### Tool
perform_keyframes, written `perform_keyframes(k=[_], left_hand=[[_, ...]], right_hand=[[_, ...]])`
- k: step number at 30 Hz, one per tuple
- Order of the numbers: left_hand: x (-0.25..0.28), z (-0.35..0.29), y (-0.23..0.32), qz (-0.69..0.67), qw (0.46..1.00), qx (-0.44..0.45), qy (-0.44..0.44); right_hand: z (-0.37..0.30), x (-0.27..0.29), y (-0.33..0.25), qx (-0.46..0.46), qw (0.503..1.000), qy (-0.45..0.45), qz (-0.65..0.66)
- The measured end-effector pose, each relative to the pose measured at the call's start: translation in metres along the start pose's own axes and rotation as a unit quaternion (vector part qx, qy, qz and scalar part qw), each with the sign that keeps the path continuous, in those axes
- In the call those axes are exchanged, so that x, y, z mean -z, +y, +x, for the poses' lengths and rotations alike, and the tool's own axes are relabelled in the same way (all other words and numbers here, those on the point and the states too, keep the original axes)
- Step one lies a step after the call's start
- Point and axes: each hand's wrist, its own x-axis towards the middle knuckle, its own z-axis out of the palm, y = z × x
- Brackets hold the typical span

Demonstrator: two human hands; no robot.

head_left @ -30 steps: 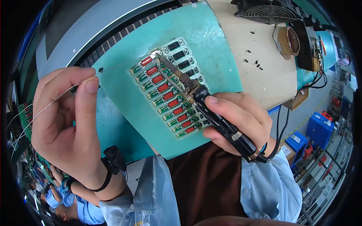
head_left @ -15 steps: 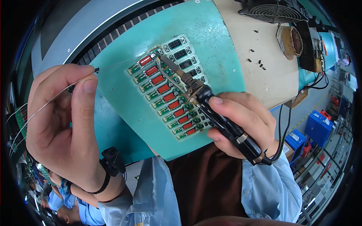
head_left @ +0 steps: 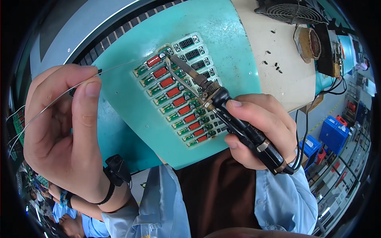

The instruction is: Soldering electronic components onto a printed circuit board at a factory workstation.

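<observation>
My left hand [head_left: 59, 127] pinches a thin solder wire [head_left: 125, 63] between thumb and forefinger, with a small black piece at the fingertips. The wire stretches right to the farthest of several small green circuit boards [head_left: 141, 71], each bearing a red block component. In my right hand [head_left: 266, 121] is a black soldering iron [head_left: 238, 123], its fingers wrapped round the handle. A bent metal tube runs along the iron's front. Its tip meets the far end of that same board; whether it touches the wire is too small to tell. The boards sit in a turquoise plate [head_left: 131, 103].
Small digit displays [head_left: 192, 54] line the plate's right side. Loose small black parts [head_left: 276, 65] lie on the beige tabletop [head_left: 283, 87]. Beyond them are a round sponge-like block [head_left: 307, 43] and a fan grille [head_left: 291, 14]. The iron's cable [head_left: 303, 135] hangs at right. Another person works at lower left.
My right hand and the iron's handle have shifted slightly right, with the tip still at the far board. My left hand has drifted a little left, still holding the wire.
</observation>
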Motion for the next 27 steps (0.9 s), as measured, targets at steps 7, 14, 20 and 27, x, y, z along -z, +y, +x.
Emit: perform_keyframes(k=[7,14,20,27], left_hand=[[0.0,0.0,-0.001,0.014,1.0,0.005,-0.016],[-0.002,-0.001,0.0,0.013,1.0,0.005,-0.007],[-0.004,-0.003,0.0,0.004,1.0,-0.009,0.005],[0.004,-0.011,0.01,0.055,0.998,0.015,0.012]], right_hand=[[0.001,0.001,-0.003,-0.004,1.0,-0.003,0.0],[0.001,0.0,-0.004,-0.003,1.0,-0.002,-0.003],[-0.001,0.0,-0.001,0.003,1.0,0.007,-0.004],[-0.009,0.005,-0.007,0.025,0.999,0.037,-0.017]])
